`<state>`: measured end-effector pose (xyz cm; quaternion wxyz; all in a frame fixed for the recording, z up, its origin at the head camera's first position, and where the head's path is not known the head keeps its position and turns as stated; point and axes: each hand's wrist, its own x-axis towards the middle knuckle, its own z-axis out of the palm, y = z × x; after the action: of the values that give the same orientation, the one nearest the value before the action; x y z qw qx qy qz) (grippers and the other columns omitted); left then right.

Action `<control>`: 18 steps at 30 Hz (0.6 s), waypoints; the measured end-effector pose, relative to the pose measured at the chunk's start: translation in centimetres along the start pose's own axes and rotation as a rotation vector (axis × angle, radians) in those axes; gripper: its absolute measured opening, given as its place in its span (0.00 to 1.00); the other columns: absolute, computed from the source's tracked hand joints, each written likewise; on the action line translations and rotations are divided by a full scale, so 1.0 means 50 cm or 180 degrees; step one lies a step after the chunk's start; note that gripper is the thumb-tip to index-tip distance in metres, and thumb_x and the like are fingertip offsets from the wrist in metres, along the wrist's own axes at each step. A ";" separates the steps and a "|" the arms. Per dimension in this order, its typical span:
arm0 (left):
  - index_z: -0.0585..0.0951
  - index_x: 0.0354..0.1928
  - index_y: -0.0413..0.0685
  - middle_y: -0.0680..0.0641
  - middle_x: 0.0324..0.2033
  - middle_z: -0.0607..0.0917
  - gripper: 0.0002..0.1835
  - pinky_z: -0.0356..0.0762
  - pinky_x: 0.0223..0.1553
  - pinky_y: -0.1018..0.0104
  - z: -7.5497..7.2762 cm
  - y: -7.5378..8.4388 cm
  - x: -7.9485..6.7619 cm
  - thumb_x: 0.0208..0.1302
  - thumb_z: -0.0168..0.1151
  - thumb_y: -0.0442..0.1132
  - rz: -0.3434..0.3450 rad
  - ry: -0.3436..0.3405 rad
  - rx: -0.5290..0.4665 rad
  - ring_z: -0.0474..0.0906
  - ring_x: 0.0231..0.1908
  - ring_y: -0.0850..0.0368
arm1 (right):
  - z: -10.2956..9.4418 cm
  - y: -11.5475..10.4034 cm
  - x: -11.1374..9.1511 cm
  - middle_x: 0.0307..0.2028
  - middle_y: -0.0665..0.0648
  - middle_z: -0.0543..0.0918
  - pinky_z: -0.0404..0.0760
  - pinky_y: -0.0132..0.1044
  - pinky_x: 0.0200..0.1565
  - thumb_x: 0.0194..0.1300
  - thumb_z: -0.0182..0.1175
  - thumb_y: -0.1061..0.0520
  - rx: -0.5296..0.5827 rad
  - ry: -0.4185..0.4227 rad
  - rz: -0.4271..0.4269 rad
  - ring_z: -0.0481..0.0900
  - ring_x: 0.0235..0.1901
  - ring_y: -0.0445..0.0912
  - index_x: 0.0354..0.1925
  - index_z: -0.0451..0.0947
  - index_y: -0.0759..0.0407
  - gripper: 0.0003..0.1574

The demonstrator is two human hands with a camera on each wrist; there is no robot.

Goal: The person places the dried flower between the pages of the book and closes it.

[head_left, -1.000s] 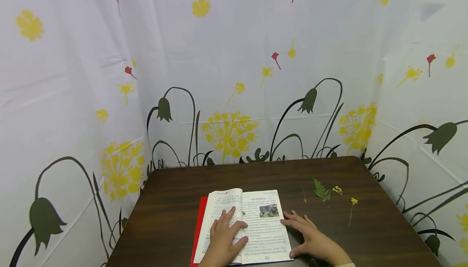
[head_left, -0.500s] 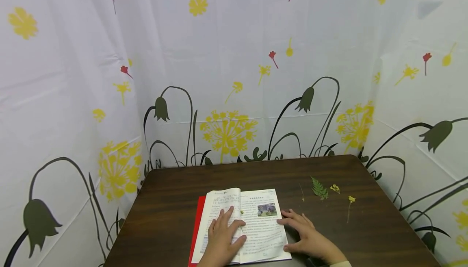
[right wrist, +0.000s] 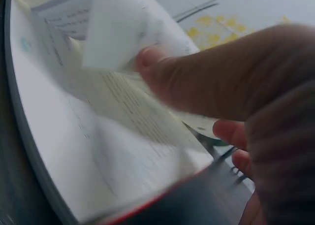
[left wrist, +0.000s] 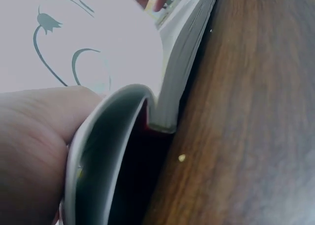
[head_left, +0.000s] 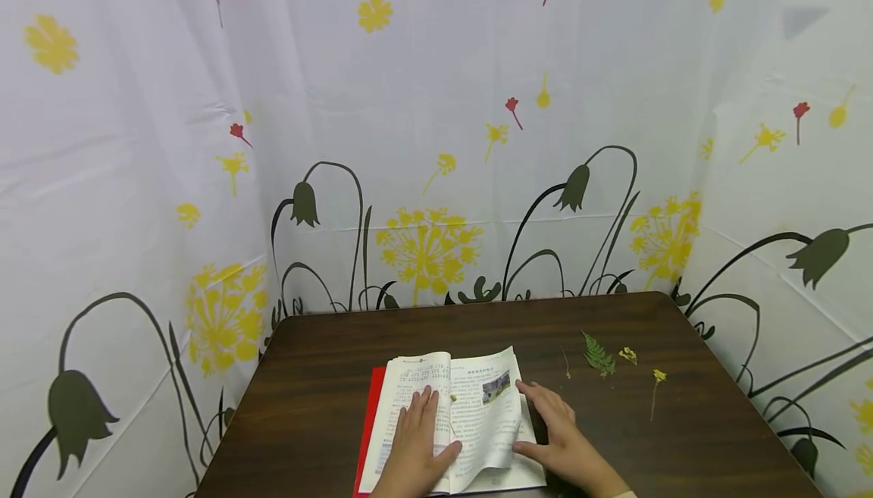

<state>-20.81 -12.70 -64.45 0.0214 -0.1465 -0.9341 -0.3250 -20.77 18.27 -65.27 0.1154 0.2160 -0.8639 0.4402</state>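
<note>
An open book (head_left: 416, 377) with a red cover lies on the dark wooden table. My left hand (head_left: 417, 437) rests with its fingers extended on the left page, the thumb near the gutter. By the gutter, beyond that thumb, lies a small yellow flower (head_left: 453, 399) with a thin stem. My right hand (head_left: 562, 437) holds the right-hand page (head_left: 484, 422) by its outer edge, and the page curls up off the one below. In the right wrist view the thumb (right wrist: 152, 60) overlaps the lifted page (right wrist: 118, 33). The left wrist view shows the curved bottom of the pages (left wrist: 167, 97).
Right of the book on the table (head_left: 314, 377) lie a green fern leaf (head_left: 598, 355), a small yellow flower cluster (head_left: 629, 355), a yellow flower on a stem (head_left: 658, 379) and a thin sprig (head_left: 567, 363). Behind hangs a white flower-patterned curtain (head_left: 436, 104).
The right-hand page lay nearly flat a second ago; now its outer edge is raised and curled leftward. My right hand has shifted slightly with it. The left hand stays on the left page.
</note>
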 end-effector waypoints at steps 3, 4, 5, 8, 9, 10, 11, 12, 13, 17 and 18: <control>0.63 0.82 0.36 0.33 0.83 0.63 0.52 0.51 0.80 0.24 0.000 0.000 0.003 0.65 0.73 0.57 0.0044 0.0038 -0.0022 0.54 0.84 0.25 | 0.006 -0.014 0.002 0.76 0.59 0.75 0.50 0.56 0.68 0.58 0.84 0.48 0.0052 0.0067 -0.0164 0.66 0.74 0.59 0.84 0.63 0.54 0.64; 0.63 0.82 0.35 0.32 0.83 0.63 0.52 0.51 0.80 0.23 0.000 -0.001 0.004 0.65 0.73 0.57 0.0053 0.0037 -0.0050 0.54 0.83 0.25 | 0.009 -0.017 0.001 0.75 0.58 0.76 0.49 0.51 0.68 0.59 0.84 0.48 0.0077 0.0088 -0.0211 0.67 0.73 0.56 0.84 0.62 0.55 0.64; 0.63 0.82 0.35 0.32 0.83 0.63 0.52 0.50 0.80 0.23 0.000 -0.001 0.004 0.65 0.74 0.57 0.0056 0.0026 -0.0082 0.54 0.83 0.24 | 0.012 -0.019 0.001 0.74 0.57 0.77 0.48 0.48 0.68 0.60 0.83 0.49 0.0086 0.0114 -0.0278 0.67 0.73 0.54 0.84 0.61 0.57 0.64; 0.63 0.81 0.34 0.31 0.82 0.63 0.53 0.49 0.79 0.21 0.002 -0.004 0.003 0.65 0.74 0.58 0.0063 -0.0007 -0.0178 0.54 0.83 0.23 | 0.021 -0.022 0.000 0.71 0.57 0.79 0.39 0.38 0.72 0.62 0.81 0.51 0.0116 0.0126 -0.0413 0.66 0.75 0.52 0.85 0.57 0.62 0.64; 0.63 0.81 0.34 0.31 0.82 0.63 0.53 0.49 0.79 0.21 0.002 -0.005 0.002 0.65 0.74 0.58 0.0053 -0.0019 -0.0212 0.54 0.83 0.22 | 0.025 -0.022 0.000 0.70 0.58 0.80 0.35 0.35 0.74 0.63 0.81 0.51 0.0083 0.0131 -0.0461 0.65 0.78 0.53 0.85 0.57 0.63 0.63; 0.63 0.81 0.34 0.31 0.82 0.63 0.54 0.48 0.79 0.21 0.002 -0.006 0.002 0.65 0.74 0.59 0.0046 -0.0024 -0.0234 0.53 0.83 0.22 | 0.028 -0.023 0.000 0.71 0.60 0.79 0.29 0.34 0.76 0.64 0.80 0.51 0.0078 0.0120 -0.0500 0.62 0.80 0.53 0.84 0.58 0.63 0.61; 0.63 0.81 0.34 0.30 0.82 0.63 0.54 0.48 0.79 0.21 0.002 -0.006 0.002 0.65 0.74 0.59 0.0056 -0.0015 -0.0253 0.54 0.83 0.22 | 0.030 -0.024 0.001 0.72 0.62 0.79 0.23 0.33 0.77 0.66 0.79 0.52 0.0037 0.0126 -0.0563 0.60 0.83 0.54 0.83 0.60 0.62 0.58; 0.63 0.81 0.34 0.30 0.82 0.64 0.54 0.49 0.79 0.20 0.002 -0.006 0.002 0.64 0.75 0.59 0.0073 0.0003 -0.0266 0.54 0.82 0.21 | 0.033 -0.024 0.002 0.73 0.64 0.78 0.19 0.31 0.76 0.66 0.78 0.52 0.0012 0.0129 -0.0605 0.58 0.85 0.54 0.82 0.63 0.61 0.55; 0.63 0.81 0.34 0.31 0.82 0.64 0.54 0.48 0.79 0.21 0.001 -0.006 0.003 0.64 0.75 0.60 0.0067 0.0006 -0.0273 0.54 0.82 0.22 | 0.035 -0.026 0.003 0.73 0.65 0.78 0.18 0.30 0.77 0.67 0.78 0.52 -0.0008 0.0137 -0.0649 0.55 0.86 0.53 0.80 0.66 0.59 0.51; 0.64 0.81 0.35 0.31 0.82 0.64 0.53 0.50 0.79 0.21 -0.001 -0.004 0.005 0.65 0.74 0.59 0.0099 0.0020 -0.0217 0.55 0.83 0.23 | 0.045 -0.033 0.006 0.73 0.71 0.76 0.17 0.29 0.79 0.68 0.76 0.52 -0.0085 0.0147 -0.0864 0.53 0.87 0.46 0.73 0.74 0.54 0.39; 0.63 0.81 0.35 0.32 0.82 0.64 0.53 0.51 0.79 0.22 -0.001 -0.005 0.005 0.65 0.74 0.59 0.0092 0.0011 -0.0183 0.55 0.83 0.23 | 0.048 -0.036 0.007 0.73 0.71 0.76 0.17 0.29 0.79 0.69 0.75 0.52 -0.0079 0.0126 -0.0891 0.53 0.87 0.45 0.73 0.74 0.54 0.38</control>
<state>-21.12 -12.85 -64.54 0.0234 -0.1600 -0.9221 -0.3516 -20.27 15.31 -65.28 0.1953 0.3242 -0.8282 0.4132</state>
